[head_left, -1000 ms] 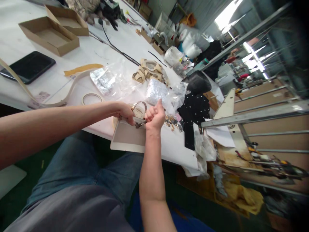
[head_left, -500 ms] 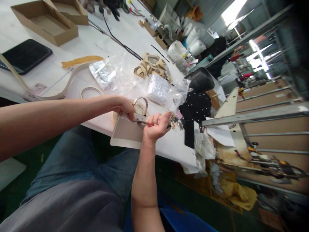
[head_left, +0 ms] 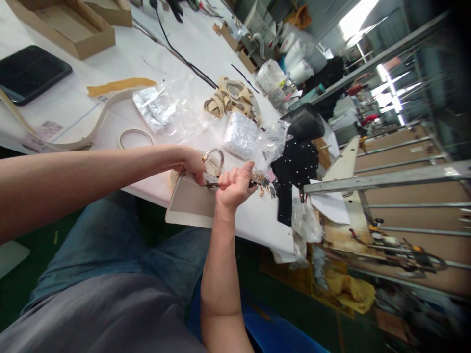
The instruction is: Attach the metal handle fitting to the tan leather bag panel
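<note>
A long white tabletop (head_left: 121, 63) runs through a cluttered workshop with metal racking at the far side. At its near edge lies a flat beige board panel (head_left: 191, 203), partly overhanging the edge; all positions below are referred to this panel.

The left hand (head_left: 191, 164) rests on the panel's far edge, fingers pressed down on a small metal fitting (head_left: 210, 185) there. The right hand (head_left: 233, 186) is at the panel's far right corner, fingers clenched in a fist around a thin tool whose tip meets the same fitting; the tool itself is mostly hidden within the fist. Just beyond the panel, touching the left hand, stands a beige strap loop with gold-coloured hardware (head_left: 214, 161).

Immediately right of the panel lies a small heap of gold-coloured metal clasps (head_left: 264, 182), then a black studded fabric piece (head_left: 296, 169). Beyond the panel are a clear plastic bag of silvery parts (head_left: 241, 135), a second crumpled clear bag with foil contents (head_left: 162, 108), and a pile of tan webbing straps (head_left: 230, 100). Left of the panel lie a thin ring of tape (head_left: 134, 137) and a long curved beige strip (head_left: 84, 132). Well beyond and to the left are a black tablet (head_left: 29, 71) and an open brown cardboard tray (head_left: 62, 24). The right forearm crosses in front of the panel's right edge, hiding it.
</note>
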Demonstrator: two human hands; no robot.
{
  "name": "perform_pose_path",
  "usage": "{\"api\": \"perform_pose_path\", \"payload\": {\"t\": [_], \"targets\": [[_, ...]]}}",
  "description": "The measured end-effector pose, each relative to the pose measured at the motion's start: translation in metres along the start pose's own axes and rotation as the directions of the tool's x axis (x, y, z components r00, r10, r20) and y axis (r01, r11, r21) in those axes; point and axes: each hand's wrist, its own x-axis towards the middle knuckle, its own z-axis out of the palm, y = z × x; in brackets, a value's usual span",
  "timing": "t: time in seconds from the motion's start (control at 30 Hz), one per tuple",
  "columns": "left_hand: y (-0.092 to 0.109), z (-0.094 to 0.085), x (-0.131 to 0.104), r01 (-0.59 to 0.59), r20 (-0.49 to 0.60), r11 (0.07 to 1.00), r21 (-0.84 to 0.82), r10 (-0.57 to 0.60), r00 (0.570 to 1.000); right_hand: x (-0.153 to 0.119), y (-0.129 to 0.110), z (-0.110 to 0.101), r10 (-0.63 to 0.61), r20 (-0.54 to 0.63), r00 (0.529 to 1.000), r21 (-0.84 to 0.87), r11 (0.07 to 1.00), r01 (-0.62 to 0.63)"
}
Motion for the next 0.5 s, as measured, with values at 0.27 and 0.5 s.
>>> {"api": "perform_pose_path", "payload": {"t": [0.27,0.5], "targets": [[-0.003,0.009,-0.01,-0.06,-0.038,0.995,-0.08,0.057,0.998,0.029,-0.013,0.0,0.19,0.027,0.981,-0.047,0.981,-0.189],[0.003,0.008,-0.013,-0.017,0.036,0.991,-0.136,0.022,0.999,0.071,-0.016,0.006,0.368,0.027,0.93,-0.049,0.929,-0.366]]}}
